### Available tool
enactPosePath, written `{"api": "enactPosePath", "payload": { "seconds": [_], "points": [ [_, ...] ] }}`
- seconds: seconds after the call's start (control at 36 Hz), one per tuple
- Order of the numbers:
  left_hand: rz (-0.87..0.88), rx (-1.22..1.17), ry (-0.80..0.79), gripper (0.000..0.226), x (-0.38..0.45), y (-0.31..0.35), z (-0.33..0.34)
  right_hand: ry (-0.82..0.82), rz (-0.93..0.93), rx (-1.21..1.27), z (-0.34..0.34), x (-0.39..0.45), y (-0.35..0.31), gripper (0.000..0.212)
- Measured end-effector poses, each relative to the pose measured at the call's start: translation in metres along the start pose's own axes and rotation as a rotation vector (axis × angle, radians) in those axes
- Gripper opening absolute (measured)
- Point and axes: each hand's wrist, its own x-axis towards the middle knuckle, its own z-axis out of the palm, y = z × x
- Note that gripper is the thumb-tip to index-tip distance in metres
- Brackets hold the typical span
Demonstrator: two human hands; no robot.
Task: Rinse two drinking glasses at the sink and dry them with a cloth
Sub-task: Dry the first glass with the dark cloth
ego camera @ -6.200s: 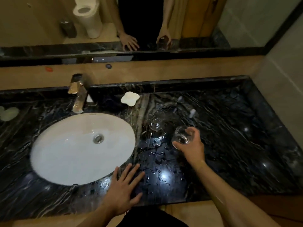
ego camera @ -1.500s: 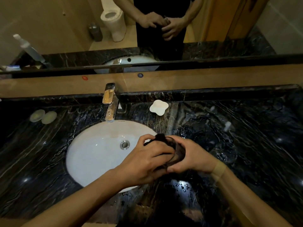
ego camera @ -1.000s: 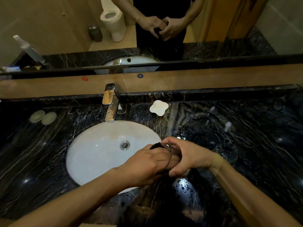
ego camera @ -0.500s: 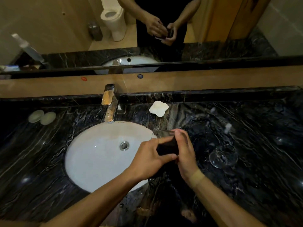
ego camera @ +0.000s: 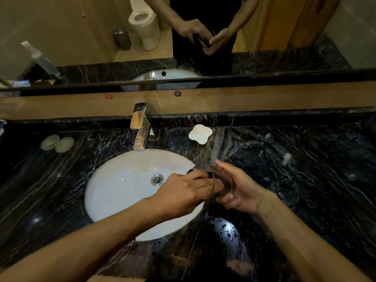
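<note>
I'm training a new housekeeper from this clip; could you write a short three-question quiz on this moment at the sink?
1. True or false: water runs from the chrome faucet.
2. Which hand cradles the clear drinking glass? A left B right
3. Fill in: the left hand pushes a dark ___ into the glass.

Key: 1 false. 2 B. 3 cloth.

No legible text anywhere. Small dark mark on sink (ego camera: 114, 192) rim below faucet (ego camera: 140, 129), too small to read.
</note>
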Motion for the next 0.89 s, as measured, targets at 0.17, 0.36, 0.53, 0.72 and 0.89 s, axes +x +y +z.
{"api": "enactPosePath", "payload": {
  "seconds": [0.17, 0.36, 0.53, 0.72, 0.89],
  "points": [
    [-0.725, -0.623, 0.069, 0.045, 0.02, 0.011, -0.006, 0.187, -0.423, 0.026, 0.01, 0.008, 0.014, 0.051],
    [-0.839, -0.693, 0.05, 0.05, 0.04, 0.038, -0.013, 0.578, -0.701, -0.02, 0.017, 0.016, 0.024, 0.023],
    [-0.465, -0.251, 0.037, 0.043, 0.028, 0.048, -0.005, 0.468, -0.42, 0.048, 0.009, -0.003, 0.016, 0.049],
    [0.156, 0.177, -0.004, 0.038, 0.007, 0.024, 0.0, 0.21, 0.054, -0.256, -0.006, -0.016, -0.001, 0.054],
    [-0.019, 0.031, -0.024, 0.047, 0.01, 0.016, 0.003, 0.131, -0.057, -0.143, -0.003, -0.014, -0.003, 0.056]
  ]
}}
